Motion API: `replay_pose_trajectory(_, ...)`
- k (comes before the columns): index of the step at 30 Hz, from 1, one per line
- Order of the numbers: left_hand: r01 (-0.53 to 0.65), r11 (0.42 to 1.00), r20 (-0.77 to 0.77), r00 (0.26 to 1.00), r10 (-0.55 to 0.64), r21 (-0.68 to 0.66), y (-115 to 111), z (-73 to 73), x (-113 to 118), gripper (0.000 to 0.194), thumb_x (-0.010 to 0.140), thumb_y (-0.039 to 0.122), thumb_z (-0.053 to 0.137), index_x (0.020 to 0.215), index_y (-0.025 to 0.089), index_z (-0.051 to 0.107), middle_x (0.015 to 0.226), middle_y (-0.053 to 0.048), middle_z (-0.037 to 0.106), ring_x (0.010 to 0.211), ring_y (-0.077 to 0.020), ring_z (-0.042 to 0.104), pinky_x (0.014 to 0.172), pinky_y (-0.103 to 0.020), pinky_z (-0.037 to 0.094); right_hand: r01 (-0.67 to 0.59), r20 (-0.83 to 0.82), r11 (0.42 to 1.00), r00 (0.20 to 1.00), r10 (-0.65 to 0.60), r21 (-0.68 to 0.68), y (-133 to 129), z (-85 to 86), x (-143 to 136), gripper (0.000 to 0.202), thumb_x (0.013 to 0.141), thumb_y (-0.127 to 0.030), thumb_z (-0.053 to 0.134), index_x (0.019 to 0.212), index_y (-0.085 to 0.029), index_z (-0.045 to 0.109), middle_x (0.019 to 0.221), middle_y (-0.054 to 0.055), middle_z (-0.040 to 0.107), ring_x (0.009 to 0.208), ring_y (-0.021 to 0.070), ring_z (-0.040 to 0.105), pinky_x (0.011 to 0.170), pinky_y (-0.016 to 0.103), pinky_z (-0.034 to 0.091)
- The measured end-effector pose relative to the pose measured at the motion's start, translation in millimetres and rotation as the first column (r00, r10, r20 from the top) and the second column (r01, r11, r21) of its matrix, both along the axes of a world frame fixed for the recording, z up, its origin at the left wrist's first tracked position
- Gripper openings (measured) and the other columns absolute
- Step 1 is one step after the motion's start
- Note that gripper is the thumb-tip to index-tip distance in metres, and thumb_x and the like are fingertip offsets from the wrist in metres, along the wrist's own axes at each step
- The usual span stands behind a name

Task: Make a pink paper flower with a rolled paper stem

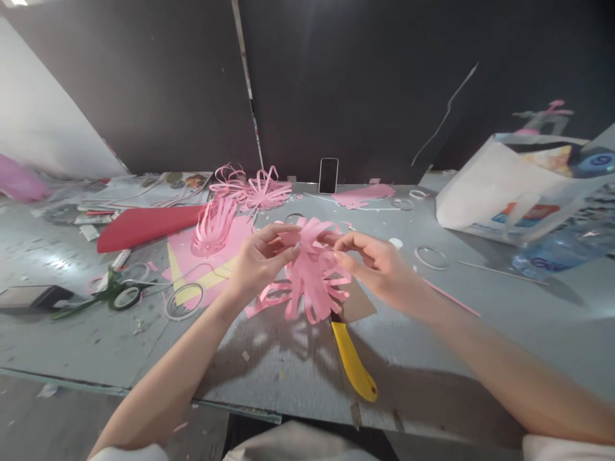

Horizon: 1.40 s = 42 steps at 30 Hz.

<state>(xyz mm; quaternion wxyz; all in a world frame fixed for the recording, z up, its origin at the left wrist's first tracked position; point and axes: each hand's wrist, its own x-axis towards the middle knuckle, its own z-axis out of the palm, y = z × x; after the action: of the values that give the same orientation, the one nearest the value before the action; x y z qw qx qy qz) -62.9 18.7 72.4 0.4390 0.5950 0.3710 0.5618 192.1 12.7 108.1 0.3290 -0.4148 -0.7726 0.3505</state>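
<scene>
A pink paper piece cut into looped strips (314, 278) is held up between my two hands over the middle of the table. My left hand (262, 259) pinches its upper left part between thumb and fingers. At its upper right, the curled fingers of my right hand (372, 262) grip the paper. Below the strips a yellow-handled tool (354, 362) lies on the table, its front end hidden under the paper. A brown card piece (358, 302) lies partly behind the strips. Finished-looking looped pink paper pieces (216, 227) stand left of my left hand.
Red paper (148, 227), green tape (127, 296) and wire rings (184, 301) lie left. More pink loops (264, 191) and a phone (328, 176) are at the back. Rightward are a ring (431, 257), a thin stick (502, 272), a white bag (475, 186) and a plastic bottle (562, 250).
</scene>
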Motion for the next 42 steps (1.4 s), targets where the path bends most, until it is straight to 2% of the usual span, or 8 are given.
replay_pose_trajectory(6, -0.012, 1.000, 0.024, 1.000, 0.012, -0.026, 2.8, -6.1, -0.7, 0.046, 0.086, 0.032, 0.090, 0.129, 0.021, 0.075, 0.114, -0.007, 0.077, 0.096, -0.0182, 0.074, 0.083, -0.028, 0.062, -0.017, -0.164, 0.999, 0.986, 0.008, -0.051, 14.1, -14.7, -6.2, 0.035, 0.104, -0.060, 0.065, 0.099, -0.025, 0.066, 0.111, 0.008, 0.077, 0.109, 0.0266, 0.071, 0.095, 0.040, 0.055)
replay_pose_trajectory(11, 0.001, 1.000, 0.061, 0.998, 0.001, -0.018, 4.3, -9.8, -0.1, 0.044, 0.086, 0.031, 0.090, 0.126, 0.022, 0.076, 0.112, -0.006, 0.077, 0.092, -0.0153, 0.073, 0.085, -0.027, 0.061, 0.095, -0.264, 0.995, 0.959, -0.098, -0.025, 24.4, -27.9, -9.7, 0.040, 0.101, -0.063, 0.069, 0.099, -0.023, 0.066, 0.093, 0.007, 0.077, 0.087, 0.0226, 0.073, 0.085, 0.038, 0.058)
replay_pose_trajectory(17, -0.021, 0.999, 0.074, 0.997, 0.023, -0.030, 9.5, -14.7, -0.1, 0.049, 0.083, 0.035, 0.092, 0.128, 0.023, 0.076, 0.122, -0.008, 0.077, 0.094, -0.0164, 0.073, 0.085, -0.028, 0.062, 0.148, -0.269, 0.989, 0.953, -0.138, 0.020, 26.9, -37.1, -9.3, 0.041, 0.101, -0.064, 0.070, 0.103, -0.022, 0.067, 0.097, 0.006, 0.076, 0.078, 0.0199, 0.073, 0.074, 0.035, 0.055)
replay_pose_trajectory(22, -0.030, 0.999, 0.082, 0.996, 0.032, -0.032, 12.4, -18.5, -0.9, 0.048, 0.084, 0.034, 0.091, 0.128, 0.023, 0.075, 0.127, -0.009, 0.075, 0.100, -0.0180, 0.074, 0.087, -0.029, 0.062, 0.062, -0.238, 0.998, 0.970, -0.056, 0.017, 24.1, -36.3, -8.9, 0.039, 0.103, -0.063, 0.066, 0.102, -0.023, 0.065, 0.087, 0.003, 0.072, 0.074, 0.0185, 0.069, 0.075, 0.036, 0.055)
replay_pose_trajectory(29, 0.006, 1.000, 0.121, 0.993, -0.005, -0.008, 10.3, -17.6, 2.9, 0.044, 0.083, 0.030, 0.092, 0.124, 0.023, 0.076, 0.123, -0.006, 0.073, 0.096, -0.0152, 0.072, 0.085, -0.027, 0.062, 0.062, -0.067, 0.986, 0.995, -0.073, -0.155, 33.4, -40.6, -9.4, 0.035, 0.099, -0.056, 0.070, 0.098, -0.022, 0.073, 0.087, 0.004, 0.077, 0.070, 0.0184, 0.067, 0.066, 0.033, 0.051)
replay_pose_trajectory(33, 0.046, 0.999, 0.108, 0.993, -0.046, 0.006, 9.3, -19.8, 6.8, 0.044, 0.083, 0.031, 0.092, 0.123, 0.022, 0.076, 0.120, -0.006, 0.072, 0.097, -0.0154, 0.072, 0.086, -0.026, 0.061, 0.014, -0.071, 0.976, 0.997, -0.030, -0.218, 37.0, -44.9, -13.4, 0.027, 0.093, -0.049, 0.073, 0.090, -0.022, 0.075, 0.090, 0.005, 0.080, 0.083, 0.0228, 0.074, 0.075, 0.035, 0.055)
replay_pose_trajectory(38, 0.084, 0.996, 0.062, 0.995, -0.082, -0.037, 3.8, -20.1, 13.4, 0.053, 0.086, 0.030, 0.092, 0.133, 0.019, 0.070, 0.105, -0.006, 0.074, 0.082, -0.0125, 0.070, 0.074, -0.023, 0.059, 0.045, -0.111, 0.985, 0.992, -0.064, -0.165, 39.4, -48.5, -13.6, 0.026, 0.093, -0.047, 0.072, 0.094, -0.022, 0.078, 0.099, 0.006, 0.083, 0.095, 0.0258, 0.076, 0.085, 0.038, 0.057)
replay_pose_trajectory(42, 0.125, 0.992, 0.085, 0.989, -0.121, -0.037, -0.9, -18.8, 18.3, 0.055, 0.085, 0.028, 0.092, 0.133, 0.019, 0.069, 0.121, -0.011, 0.075, 0.094, -0.0160, 0.075, 0.081, -0.025, 0.063, 0.038, -0.165, 0.981, 0.984, -0.069, -0.188, 41.2, -50.6, -14.2, 0.028, 0.092, -0.050, 0.074, 0.097, -0.023, 0.081, 0.103, 0.006, 0.084, 0.099, 0.0265, 0.076, 0.089, 0.039, 0.057)
